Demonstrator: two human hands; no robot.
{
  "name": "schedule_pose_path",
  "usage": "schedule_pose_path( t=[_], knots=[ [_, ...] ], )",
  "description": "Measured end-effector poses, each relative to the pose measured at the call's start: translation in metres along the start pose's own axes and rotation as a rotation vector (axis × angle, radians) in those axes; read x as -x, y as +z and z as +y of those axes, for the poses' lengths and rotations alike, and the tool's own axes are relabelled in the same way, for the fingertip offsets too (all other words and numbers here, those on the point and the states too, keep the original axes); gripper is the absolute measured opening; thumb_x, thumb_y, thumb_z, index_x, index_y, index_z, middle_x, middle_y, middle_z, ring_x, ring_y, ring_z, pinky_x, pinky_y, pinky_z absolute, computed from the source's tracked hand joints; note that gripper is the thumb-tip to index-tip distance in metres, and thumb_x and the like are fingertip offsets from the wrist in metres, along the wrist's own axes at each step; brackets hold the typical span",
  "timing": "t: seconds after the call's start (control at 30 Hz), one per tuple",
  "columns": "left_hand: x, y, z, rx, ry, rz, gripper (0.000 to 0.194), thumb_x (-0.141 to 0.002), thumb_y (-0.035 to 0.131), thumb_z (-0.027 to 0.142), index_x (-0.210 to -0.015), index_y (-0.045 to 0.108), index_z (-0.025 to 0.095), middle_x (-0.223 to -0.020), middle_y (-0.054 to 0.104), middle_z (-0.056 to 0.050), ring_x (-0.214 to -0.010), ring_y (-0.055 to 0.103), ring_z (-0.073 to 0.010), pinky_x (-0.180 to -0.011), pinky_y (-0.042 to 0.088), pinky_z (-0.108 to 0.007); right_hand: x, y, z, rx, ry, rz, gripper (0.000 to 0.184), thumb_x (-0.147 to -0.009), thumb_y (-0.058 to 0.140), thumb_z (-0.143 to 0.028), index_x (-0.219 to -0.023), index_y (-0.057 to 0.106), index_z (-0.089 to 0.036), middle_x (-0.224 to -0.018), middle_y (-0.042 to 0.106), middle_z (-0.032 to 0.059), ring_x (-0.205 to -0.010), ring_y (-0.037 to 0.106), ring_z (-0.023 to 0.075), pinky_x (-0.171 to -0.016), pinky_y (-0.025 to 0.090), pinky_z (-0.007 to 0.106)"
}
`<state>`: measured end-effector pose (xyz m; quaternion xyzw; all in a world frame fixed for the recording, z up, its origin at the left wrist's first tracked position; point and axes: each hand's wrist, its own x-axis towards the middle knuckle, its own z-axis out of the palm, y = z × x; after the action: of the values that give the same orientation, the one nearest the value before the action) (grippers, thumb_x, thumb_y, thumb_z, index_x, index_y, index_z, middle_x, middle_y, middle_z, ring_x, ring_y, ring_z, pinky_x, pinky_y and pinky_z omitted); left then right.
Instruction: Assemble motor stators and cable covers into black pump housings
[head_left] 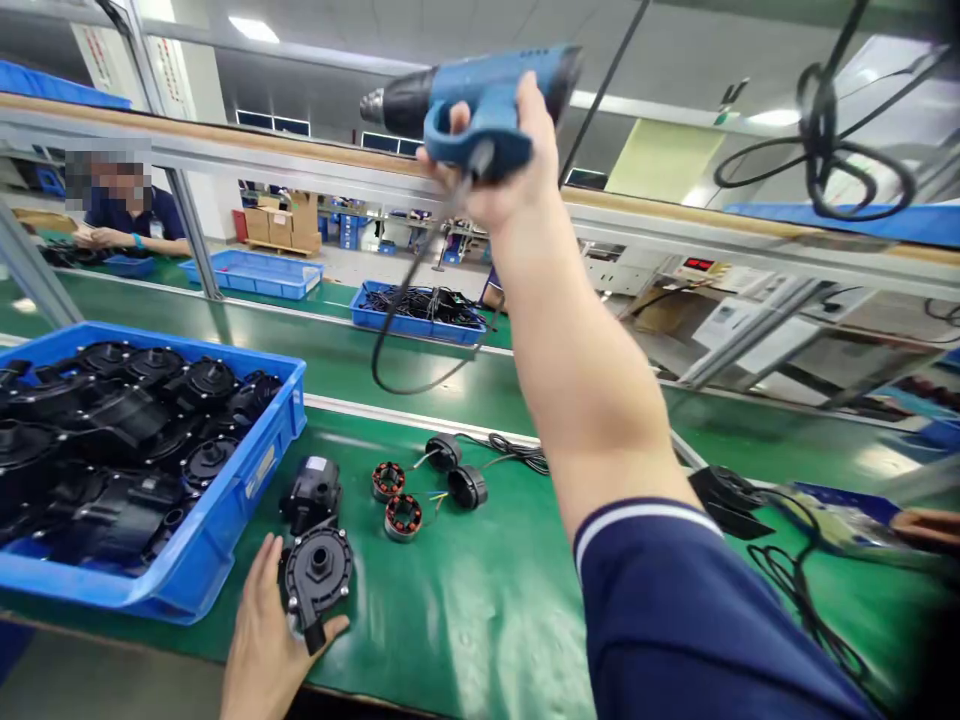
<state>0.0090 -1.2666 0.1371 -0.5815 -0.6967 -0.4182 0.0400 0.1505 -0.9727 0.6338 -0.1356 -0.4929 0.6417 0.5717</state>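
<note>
Blue-and-black heat gun [487, 82], held high, nozzle [372, 107] pointing left, black pump [321, 568] low at left, round face showing, spout [314, 637] nearward

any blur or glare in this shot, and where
Head view: the heat gun and right hand look slightly motion-blurred; head view: pale glare streaks the green mat, a ceiling light is blown out, and the lower right corner is dark.

Right hand [517, 180], 12 o'clock: gripping blue heat gun [491, 85], nozzle [373, 105] toward 9 o'clock. Left hand [264, 640], 7 o'clock: closed around black pump [321, 568] at green bench [532, 610]. Blue crate [206, 570], 8 o'clock: filled with black housings [127, 420].
</note>
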Motion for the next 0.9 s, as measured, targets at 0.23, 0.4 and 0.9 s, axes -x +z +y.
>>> schedule_pose_path(
  t=[0.23,0.4,0.9],
  knots=[
    [-0.014,-0.048,0.023,0.058,0.197,-0.066,0.118,-0.077,0.066,0.08,-0.164,0.016,0.018,-0.164,0.027,-0.025,-0.149,0.034,-0.0454,-0.113,0.043,-0.065,-0.037,-0.016,0.002,0.466,-0.204,0.282,0.042,-0.096,0.057,-0.048,-0.133,0.053,-0.029,-0.128,0.064,-0.0062,-0.131,0.05,0.0118,-0.108,0.047,0.035],
    [-0.049,-0.061,0.079,-0.25,0.619,-0.189,0.047,-0.093,0.058,0.027,-0.139,0.062,0.02,-0.15,0.055,-0.012,-0.15,0.038,-0.0338,-0.132,0.006,-0.056,0.115,-0.102,0.069,0.87,-0.343,-0.413,0.024,-0.097,0.063,-0.038,-0.106,0.071,-0.018,-0.093,0.071,-0.0011,-0.097,0.069,0.0144,-0.092,0.053,0.03],
    [-0.044,-0.009,0.103,-0.402,0.655,-0.49,0.058,-0.086,0.026,0.0,-0.126,0.068,0.003,-0.121,0.066,-0.028,-0.14,0.049,-0.043,-0.111,0.043,-0.071,0.302,-0.308,0.137,1.494,0.214,-0.604,0.077,-0.078,0.084,-0.027,-0.145,0.05,-0.016,-0.141,0.05,0.0196,-0.123,0.059,0.0309,-0.105,0.052,0.049]
  ],
)
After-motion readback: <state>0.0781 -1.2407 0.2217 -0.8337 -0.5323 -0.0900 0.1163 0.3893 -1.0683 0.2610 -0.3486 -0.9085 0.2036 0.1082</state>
